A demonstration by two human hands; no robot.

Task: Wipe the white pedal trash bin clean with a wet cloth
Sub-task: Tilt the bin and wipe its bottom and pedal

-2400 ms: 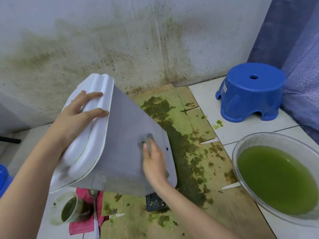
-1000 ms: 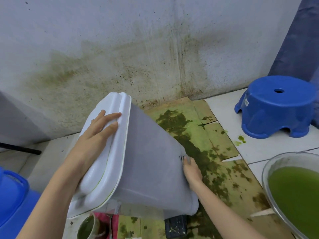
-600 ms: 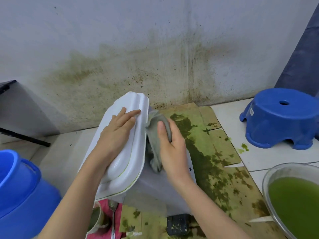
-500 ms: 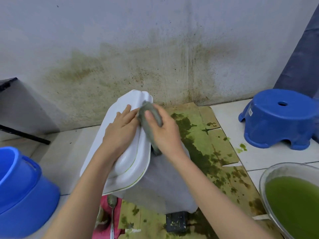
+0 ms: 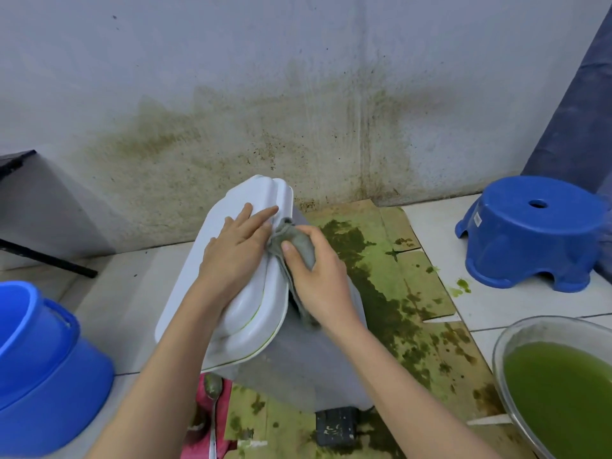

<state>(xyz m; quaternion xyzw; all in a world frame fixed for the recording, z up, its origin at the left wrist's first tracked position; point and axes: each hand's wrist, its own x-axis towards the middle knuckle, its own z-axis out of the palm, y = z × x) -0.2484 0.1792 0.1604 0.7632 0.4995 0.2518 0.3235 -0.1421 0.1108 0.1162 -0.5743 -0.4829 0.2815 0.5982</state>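
The white pedal trash bin (image 5: 311, 366) stands tilted toward the left on stained cardboard, its white lid (image 5: 245, 313) facing up and left. My left hand (image 5: 236, 251) lies flat on the lid with straight fingers. My right hand (image 5: 316, 276) grips a grey wet cloth (image 5: 298, 241) and presses it against the lid's right rim, right beside my left fingertips. The cloth hangs down the bin's grey side. The black pedal (image 5: 336, 425) pokes out under the bin's near edge.
A glass bowl of green liquid (image 5: 563, 382) sits at the right. A blue stool (image 5: 533, 231) stands upside down at the far right, a blue bucket (image 5: 39, 369) at the left. A spoon (image 5: 213, 395) lies on a pink cloth near the bin. Green-stained cardboard (image 5: 397, 293) covers the floor.
My right hand carried the cloth from the bin's side up to the lid's rim, then slid slightly down along it. My left hand stayed flat on the lid.
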